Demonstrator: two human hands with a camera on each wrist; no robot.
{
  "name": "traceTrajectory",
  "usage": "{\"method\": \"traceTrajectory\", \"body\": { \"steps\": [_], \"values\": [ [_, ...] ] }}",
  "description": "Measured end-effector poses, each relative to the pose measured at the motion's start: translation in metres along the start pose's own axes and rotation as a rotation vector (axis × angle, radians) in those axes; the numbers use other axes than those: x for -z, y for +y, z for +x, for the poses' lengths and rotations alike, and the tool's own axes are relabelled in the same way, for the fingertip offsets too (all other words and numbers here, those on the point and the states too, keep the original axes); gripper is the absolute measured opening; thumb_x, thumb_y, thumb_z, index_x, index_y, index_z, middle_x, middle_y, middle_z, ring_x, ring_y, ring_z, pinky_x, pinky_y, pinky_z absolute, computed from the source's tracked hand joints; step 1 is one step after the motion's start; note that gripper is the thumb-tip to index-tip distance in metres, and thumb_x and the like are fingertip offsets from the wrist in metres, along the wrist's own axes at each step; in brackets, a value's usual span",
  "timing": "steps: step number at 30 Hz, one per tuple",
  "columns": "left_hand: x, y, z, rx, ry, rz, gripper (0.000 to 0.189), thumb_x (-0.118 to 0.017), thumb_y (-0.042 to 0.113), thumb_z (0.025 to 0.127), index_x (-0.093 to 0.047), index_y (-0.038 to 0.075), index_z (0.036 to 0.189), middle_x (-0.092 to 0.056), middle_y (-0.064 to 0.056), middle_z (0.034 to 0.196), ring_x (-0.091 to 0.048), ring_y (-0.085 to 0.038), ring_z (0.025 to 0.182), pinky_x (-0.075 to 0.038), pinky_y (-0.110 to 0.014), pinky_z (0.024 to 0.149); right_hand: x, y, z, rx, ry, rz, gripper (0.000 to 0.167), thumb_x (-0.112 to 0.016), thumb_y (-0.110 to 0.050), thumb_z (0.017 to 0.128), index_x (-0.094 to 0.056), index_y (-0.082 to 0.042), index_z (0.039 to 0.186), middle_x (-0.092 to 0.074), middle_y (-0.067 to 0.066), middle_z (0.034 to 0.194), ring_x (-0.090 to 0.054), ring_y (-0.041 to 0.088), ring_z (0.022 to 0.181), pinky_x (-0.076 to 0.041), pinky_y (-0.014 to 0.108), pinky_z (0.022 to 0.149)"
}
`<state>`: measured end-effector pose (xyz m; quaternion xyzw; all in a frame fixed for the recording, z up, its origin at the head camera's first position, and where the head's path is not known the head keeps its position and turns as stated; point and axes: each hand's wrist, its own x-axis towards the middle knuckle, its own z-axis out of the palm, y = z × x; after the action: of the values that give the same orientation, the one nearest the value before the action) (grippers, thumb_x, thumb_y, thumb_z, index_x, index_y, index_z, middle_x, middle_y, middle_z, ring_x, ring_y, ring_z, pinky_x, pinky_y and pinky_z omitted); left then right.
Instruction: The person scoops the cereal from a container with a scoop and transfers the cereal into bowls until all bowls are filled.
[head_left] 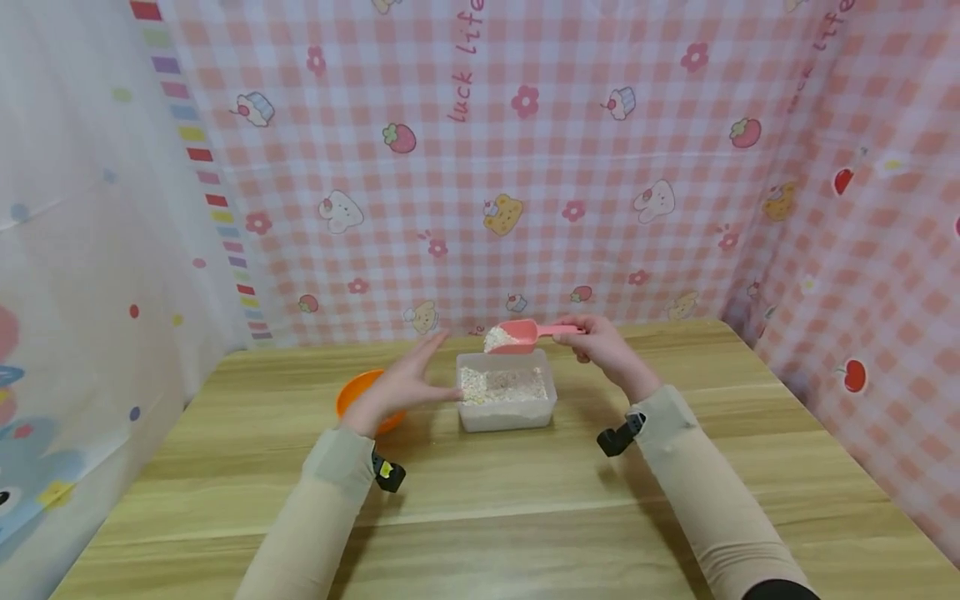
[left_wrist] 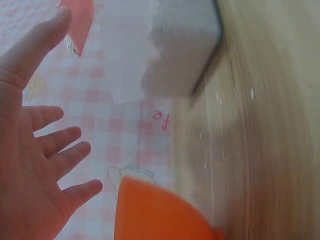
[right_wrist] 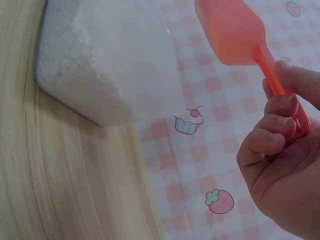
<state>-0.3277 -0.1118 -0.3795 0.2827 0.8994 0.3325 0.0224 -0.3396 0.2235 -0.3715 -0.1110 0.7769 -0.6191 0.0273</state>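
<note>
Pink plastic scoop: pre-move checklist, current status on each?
1. Right hand gripping the pink plastic scoop by its handle: ok.
2. Scoop loaded with pale loose grains: ok.
3. Scoop raised clear of the translucent rectangular tub: ok.
4. Left hand holding nothing: ok.
5. Orange round bowl unobstructed in head view: not ok, left hand partly covers it.
6. Bowl empty: cannot tell, inside mostly hidden.

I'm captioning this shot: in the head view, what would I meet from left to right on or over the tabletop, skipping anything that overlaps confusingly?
Orange bowl → whitish container → right hand.
</note>
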Motion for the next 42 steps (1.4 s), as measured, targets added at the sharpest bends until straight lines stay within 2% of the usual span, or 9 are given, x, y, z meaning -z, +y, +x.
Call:
{"method": "traceTrajectory", "body": {
  "steps": [5,9,12,21,29,34,39,42],
  "values": [
    [0.011,-0.011,-0.012,0.025,0.007,-0.023,0.107,-0.079,0.048,0.077,-0.013,0.021,0.157,-0.013,-0.006,0.161,-0.015,-0.028,0.145,-0.022,-0.053,0.113,-0.009,0.002,0.003,0.002,-0.010,-0.021,0.031,-0.063,-0.016,0.096,-0.061,0.005,0.119,-0.054,0.000,0.074,-0.035,0.012,0.054,-0.031,0.026,0.054],
    [0.020,-0.020,-0.019,0.025,0.019,0.024,0.111,-0.076,0.057,0.075,-0.012,0.019,0.157,-0.013,-0.009,0.161,-0.017,-0.031,0.145,-0.023,-0.055,0.112,-0.015,0.001,0.005,0.002,-0.024,-0.029,0.031,-0.062,-0.016,0.096,-0.061,0.005,0.119,-0.050,0.001,0.071,-0.034,0.012,0.052,-0.031,0.026,0.053],
    [0.024,-0.025,-0.025,0.049,0.023,0.031,0.111,-0.076,0.059,0.075,-0.012,0.019,0.157,-0.012,-0.008,0.161,-0.017,-0.032,0.145,-0.022,-0.056,0.112,-0.019,0.000,0.006,0.006,-0.034,-0.032,0.030,-0.061,-0.015,0.096,-0.062,0.004,0.119,-0.049,0.002,0.069,-0.033,0.012,0.052,-0.030,0.026,0.053],
    [0.031,-0.036,-0.037,0.099,0.037,0.028,0.113,-0.077,0.058,0.073,-0.014,0.017,0.157,-0.013,-0.010,0.161,-0.017,-0.034,0.144,-0.021,-0.057,0.112,-0.030,-0.007,0.013,-0.003,-0.058,-0.057,0.033,-0.063,-0.018,0.095,-0.063,0.002,0.120,-0.045,-0.001,0.068,-0.033,0.012,0.054,-0.031,0.028,0.056],
    [0.035,-0.049,-0.050,0.074,0.051,0.013,0.106,-0.080,0.043,0.077,-0.016,0.015,0.157,-0.015,-0.017,0.160,-0.016,-0.040,0.143,-0.021,-0.063,0.109,-0.041,-0.003,0.018,0.016,-0.068,-0.037,0.031,-0.065,-0.016,0.093,-0.064,0.002,0.118,-0.048,0.001,0.068,-0.034,0.012,0.054,-0.031,0.027,0.055],
    [0.037,-0.057,-0.060,0.110,0.056,-0.028,0.106,-0.081,0.039,0.077,-0.017,0.014,0.157,-0.016,-0.017,0.159,-0.016,-0.041,0.143,-0.020,-0.066,0.108,-0.048,-0.001,0.019,0.021,-0.092,-0.038,0.030,-0.063,-0.015,0.095,-0.063,0.003,0.118,-0.046,0.001,0.067,-0.033,0.012,0.052,-0.030,0.028,0.054],
    [0.039,-0.064,-0.067,0.125,0.071,-0.033,0.105,-0.081,0.043,0.076,-0.020,0.014,0.156,-0.019,-0.017,0.158,-0.019,-0.041,0.142,-0.021,-0.065,0.108,-0.053,-0.004,0.023,0.033,-0.114,-0.043,0.032,-0.063,-0.017,0.095,-0.062,0.005,0.119,-0.041,-0.002,0.064,-0.032,0.011,0.052,-0.030,0.027,0.055],
    [0.041,-0.067,-0.070,0.111,0.082,-0.029,0.105,-0.081,0.045,0.075,-0.022,0.013,0.155,-0.021,-0.018,0.158,-0.020,-0.041,0.141,-0.022,-0.065,0.108,-0.057,-0.005,0.025,0.030,-0.117,-0.037,0.032,-0.064,-0.016,0.094,-0.062,0.005,0.119,-0.041,-0.002,0.064,-0.032,0.011,0.053,-0.029,0.027,0.054]
  ]
}}
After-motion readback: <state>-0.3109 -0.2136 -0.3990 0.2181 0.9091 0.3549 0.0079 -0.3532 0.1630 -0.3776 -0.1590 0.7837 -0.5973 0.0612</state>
